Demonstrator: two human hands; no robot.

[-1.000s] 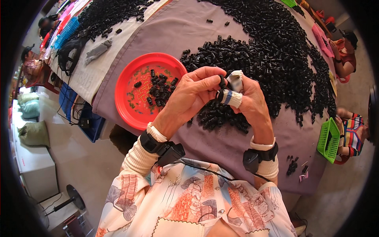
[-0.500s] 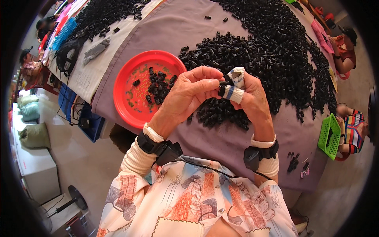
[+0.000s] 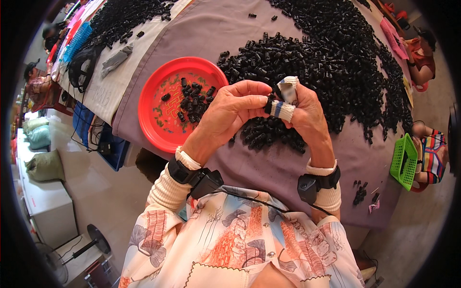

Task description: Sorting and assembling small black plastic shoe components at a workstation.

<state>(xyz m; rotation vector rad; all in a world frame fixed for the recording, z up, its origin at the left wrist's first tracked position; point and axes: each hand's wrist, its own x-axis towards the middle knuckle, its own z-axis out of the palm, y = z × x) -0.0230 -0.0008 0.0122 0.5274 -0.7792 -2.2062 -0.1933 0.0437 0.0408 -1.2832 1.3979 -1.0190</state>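
Observation:
My left hand [image 3: 231, 106] pinches a small black plastic piece [image 3: 269, 106] between thumb and fingertips, above the near edge of a heap of similar black parts [image 3: 283, 62]. My right hand [image 3: 309, 113] meets it from the other side, its fingers curled against the piece. White knitted finger covers [image 3: 284, 111] with blue stripes wrap two of its digits, partly hiding the contact. To the left, a round red plate [image 3: 152, 122] with a printed pattern holds several loose black parts [image 3: 194, 103], close beside my left wrist.
A mauve cloth [image 3: 187, 29] covers the table. Several black pieces and a pink scrap [image 3: 374, 207] lie near its right edge, by a green basket [image 3: 404, 161]. Other people sit at the far left and right. A fan [image 3: 98, 239] stands at lower left.
My hands stay together at the black piece, with slight shifts of the fingers; the right hand's covered digits have tilted a little. The whole view has shifted slightly.

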